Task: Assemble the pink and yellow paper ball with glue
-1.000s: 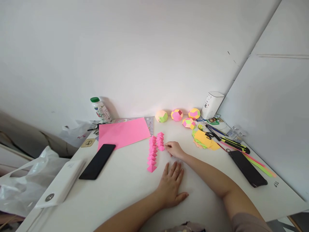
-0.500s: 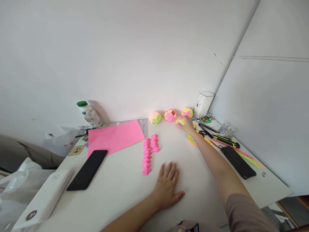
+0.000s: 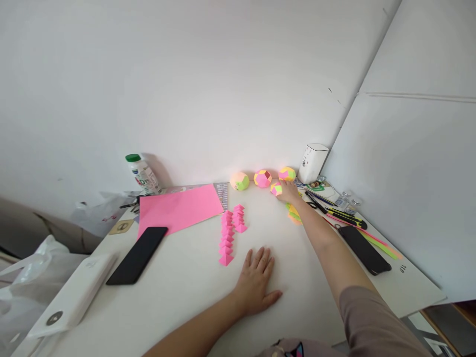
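At the back of the table my right hand has its fingers around the right side of a pink, yellow and green folded-paper ball. The hand hides part of that ball. Behind it, by the wall, sits a yellow and pink paper ball; farther left are a pink one and a peach and green one. My left hand lies flat on the white table, fingers spread, holding nothing. Two rows of pink folded-paper pieces lie just beyond it.
On the left are a pink paper sheet, a black phone, a white box and a green-capped bottle. To the right lie a black pouch, a cutter, paper strips and a white container.
The view has shifted slightly. My right hand stays at the same paper ball, and my left hand remains flat on the table.
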The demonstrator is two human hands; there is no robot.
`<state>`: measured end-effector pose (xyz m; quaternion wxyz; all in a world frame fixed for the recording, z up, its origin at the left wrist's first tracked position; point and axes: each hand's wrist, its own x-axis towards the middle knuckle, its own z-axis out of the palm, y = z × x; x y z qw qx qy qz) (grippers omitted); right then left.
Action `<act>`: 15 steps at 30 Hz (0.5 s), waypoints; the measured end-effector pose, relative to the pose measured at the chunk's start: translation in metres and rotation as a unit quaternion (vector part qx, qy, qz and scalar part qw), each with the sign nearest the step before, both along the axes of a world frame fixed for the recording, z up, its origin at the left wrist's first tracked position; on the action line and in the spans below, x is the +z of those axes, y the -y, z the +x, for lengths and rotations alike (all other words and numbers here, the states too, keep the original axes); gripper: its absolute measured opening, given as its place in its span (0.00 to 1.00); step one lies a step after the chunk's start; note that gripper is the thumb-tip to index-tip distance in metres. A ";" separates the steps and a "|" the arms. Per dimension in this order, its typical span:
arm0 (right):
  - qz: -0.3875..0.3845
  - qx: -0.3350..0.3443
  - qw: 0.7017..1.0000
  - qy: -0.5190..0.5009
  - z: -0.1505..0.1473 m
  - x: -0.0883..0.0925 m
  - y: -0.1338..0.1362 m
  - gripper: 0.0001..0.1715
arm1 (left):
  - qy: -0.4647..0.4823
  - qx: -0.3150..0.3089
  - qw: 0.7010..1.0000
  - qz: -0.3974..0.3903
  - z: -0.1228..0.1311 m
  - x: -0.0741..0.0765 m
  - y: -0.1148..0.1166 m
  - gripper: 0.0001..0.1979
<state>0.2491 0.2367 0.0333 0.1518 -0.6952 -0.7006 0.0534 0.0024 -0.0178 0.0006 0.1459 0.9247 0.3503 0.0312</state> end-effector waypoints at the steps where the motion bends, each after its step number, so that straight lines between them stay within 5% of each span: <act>1: 0.004 0.001 1.000 -0.008 0.000 0.000 0.002 0.42 | -0.001 0.000 1.000 0.000 0.000 0.000 0.000 0.42; 9: 0.021 0.011 0.985 -0.173 -0.003 0.012 0.024 0.31 | 0.015 0.002 1.000 -0.007 0.000 0.002 -0.001 0.42; 15: -0.090 0.078 0.903 -0.413 -0.021 0.014 0.081 0.29 | 0.098 0.024 0.995 -0.018 0.001 -0.008 0.000 0.37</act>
